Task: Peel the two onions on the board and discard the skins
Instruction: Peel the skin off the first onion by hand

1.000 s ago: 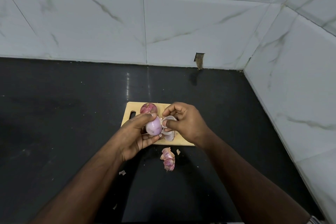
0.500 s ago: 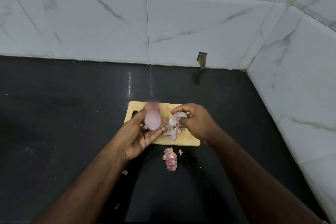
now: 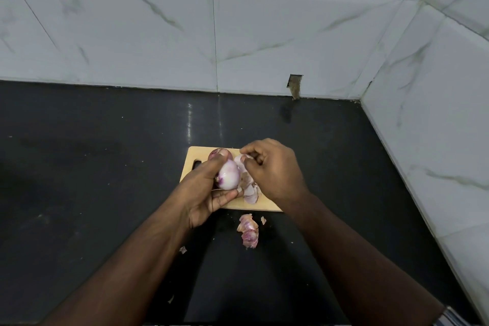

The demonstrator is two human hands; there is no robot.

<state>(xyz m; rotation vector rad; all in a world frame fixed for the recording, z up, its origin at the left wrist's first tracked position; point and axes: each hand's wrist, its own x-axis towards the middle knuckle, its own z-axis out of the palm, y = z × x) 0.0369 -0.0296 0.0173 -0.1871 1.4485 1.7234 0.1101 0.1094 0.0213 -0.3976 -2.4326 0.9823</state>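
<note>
since the earlier frame right hand point(image 3: 272, 169) has lifted toward the upper edge of the board, pulling a pale skin flap point(image 3: 242, 160) away from the onion; left hand point(image 3: 203, 190) now holds the onion steady and sharp, not blurred

left hand fingers curled round the half-peeled onion point(image 3: 229, 174), thumb on top, held just above the cutting board point(image 3: 190, 164) at frame centre. right hand fingertips together, pinching the loose skin just right of the onion

progress: first onion mostly bare, white-purple flesh showing, but skin hangs attached on its right side. loose peels point(image 3: 250, 194) lie on the board under the hands. second onion point(image 3: 218, 153) sits on the board behind the left hand, toward upper centre, dark skin on, looks untouched

more skins point(image 3: 248, 230) lie on the black counter point(image 3: 105, 167) just below the board, small scraps lower left of them. nothing discarded yet as far as visible, no bin in view

left to do: finish this onion, peel the second, clear all skins
</note>
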